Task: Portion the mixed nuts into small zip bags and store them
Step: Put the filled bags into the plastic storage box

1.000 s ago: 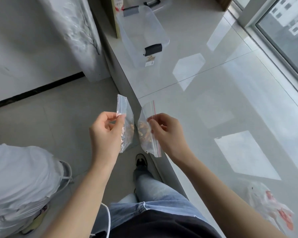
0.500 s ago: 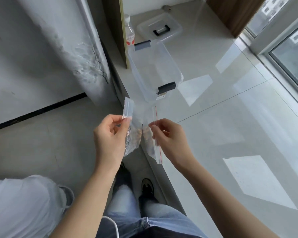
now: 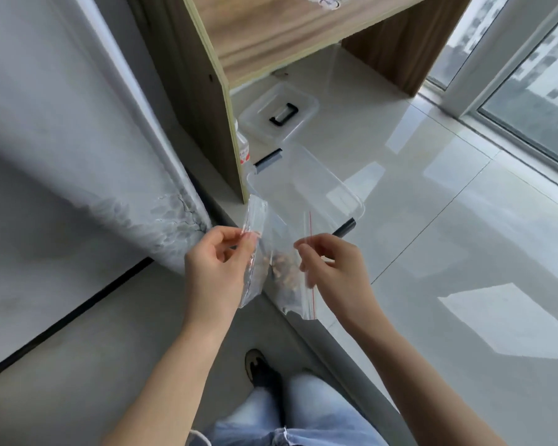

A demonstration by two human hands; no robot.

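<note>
Above a glossy white ledge (image 3: 464, 220), 2 zip bags of nuts, left bag (image 3: 255, 252) pinched by left hand (image 3: 213, 278), right bag (image 3: 298, 268) by right hand (image 3: 335, 272).

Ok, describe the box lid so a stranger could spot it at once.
Find the wooden shelf unit standing on the pale ledge. The lid lies flat in the gap beneath it, behind the open clear box. Unlike the box, it is shallow with a black handle on top.
</note>
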